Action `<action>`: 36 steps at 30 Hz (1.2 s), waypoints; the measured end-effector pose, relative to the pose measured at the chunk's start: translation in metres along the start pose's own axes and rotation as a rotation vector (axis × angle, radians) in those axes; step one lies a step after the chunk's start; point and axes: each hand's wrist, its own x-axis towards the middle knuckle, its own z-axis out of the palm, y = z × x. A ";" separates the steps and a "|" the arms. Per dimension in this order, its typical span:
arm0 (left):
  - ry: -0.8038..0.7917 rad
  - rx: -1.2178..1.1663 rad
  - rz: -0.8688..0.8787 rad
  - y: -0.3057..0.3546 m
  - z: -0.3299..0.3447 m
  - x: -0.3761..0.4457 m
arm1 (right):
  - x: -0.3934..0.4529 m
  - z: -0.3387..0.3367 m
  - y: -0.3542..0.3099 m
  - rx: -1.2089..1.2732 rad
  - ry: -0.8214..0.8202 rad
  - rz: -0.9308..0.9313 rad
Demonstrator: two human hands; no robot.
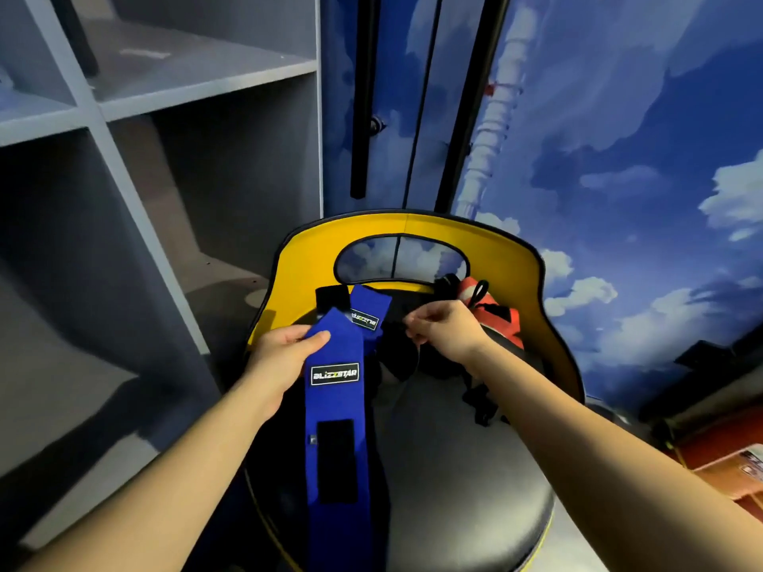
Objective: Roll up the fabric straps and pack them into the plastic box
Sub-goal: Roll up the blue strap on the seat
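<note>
A long blue fabric strap [335,410] with a "BLIZZSTAR" label and a black velcro patch hangs down over the front of a black chair seat [454,468]. My left hand [285,357] pinches its top end, thumb on the cloth. A second blue strap [365,309] with the same label lies further back on the seat. My right hand [444,328] is over the seat's middle, its fingers pinching a thin black loop or cord above a dark bundle [398,357]. No plastic box is in view.
The chair has a yellow curved backrest [508,258] with an opening. A red and black item [491,311] lies at the seat's back right. Grey open shelves [165,158] stand on the left. A blue sky-and-cloud wall [619,158] fills the right.
</note>
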 end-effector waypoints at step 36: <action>0.095 -0.045 0.020 0.008 0.000 0.023 | 0.085 0.007 -0.025 -0.818 -0.059 -0.479</action>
